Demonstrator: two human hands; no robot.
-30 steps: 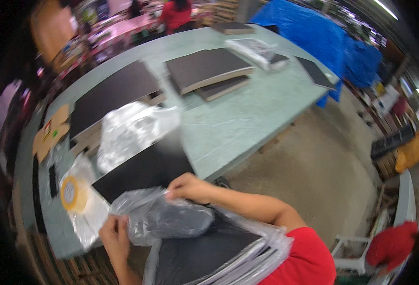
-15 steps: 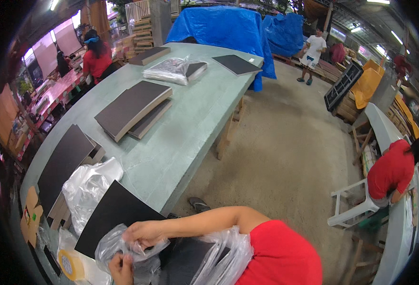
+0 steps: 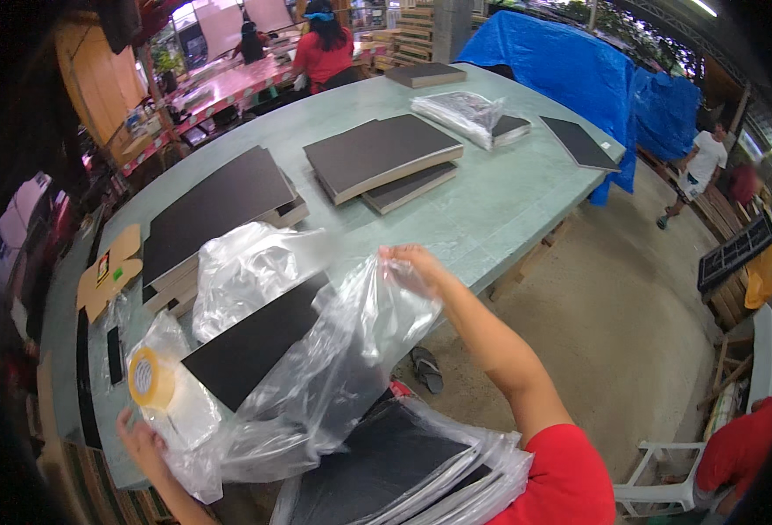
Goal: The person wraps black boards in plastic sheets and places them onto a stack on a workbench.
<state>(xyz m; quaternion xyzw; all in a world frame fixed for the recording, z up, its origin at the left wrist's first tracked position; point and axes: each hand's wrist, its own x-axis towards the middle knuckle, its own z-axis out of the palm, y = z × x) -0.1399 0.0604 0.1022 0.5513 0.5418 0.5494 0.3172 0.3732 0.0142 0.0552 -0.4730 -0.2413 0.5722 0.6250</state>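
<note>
My right hand (image 3: 405,262) is raised over the table edge, pinching one end of a clear plastic bag (image 3: 342,367). The bag hangs loosely across to my left hand (image 3: 147,444), which is closed at its other end, low on the left. A flat black board (image 3: 250,346) lies on the table, partly under the bag. Beside my left hand sits a roll of yellowish tape (image 3: 152,378) on a clear plastic sheet. Close to my body is a stack of black boards wrapped in plastic (image 3: 386,468).
Thick dark slabs (image 3: 382,156) stand in stacks on the pale green table (image 3: 491,210). Crumpled clear plastic (image 3: 250,271) and a cut cardboard piece (image 3: 106,273) lie at left. A blue tarp (image 3: 552,79) covers something behind. Other people sit or walk farther off.
My hands have moved apart, the right up and forward, the left toward the lower left. The bunched plastic bag is now spread between them. My view has turned left.
</note>
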